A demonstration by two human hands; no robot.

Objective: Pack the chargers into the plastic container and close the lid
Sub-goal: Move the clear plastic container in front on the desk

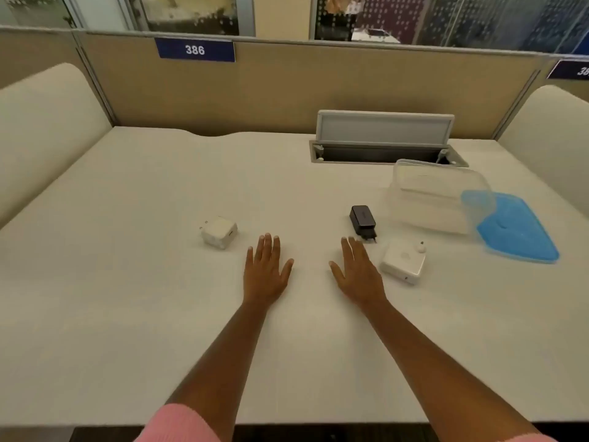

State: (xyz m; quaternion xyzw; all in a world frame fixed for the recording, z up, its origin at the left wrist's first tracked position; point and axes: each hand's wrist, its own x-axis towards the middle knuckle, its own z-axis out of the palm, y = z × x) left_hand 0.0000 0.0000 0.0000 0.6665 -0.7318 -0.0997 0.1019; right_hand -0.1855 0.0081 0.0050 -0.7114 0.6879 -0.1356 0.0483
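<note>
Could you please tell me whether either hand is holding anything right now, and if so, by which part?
Nothing is held. The left hand and right hand lie flat and open on the table, apart from all three chargers.

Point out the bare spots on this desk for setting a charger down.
Bare: the desk's whole left side beyond the small white charger, and the strip between left hand and right hand. Crowded: right of them, black charger, flat white charger, container, blue lid.
</note>
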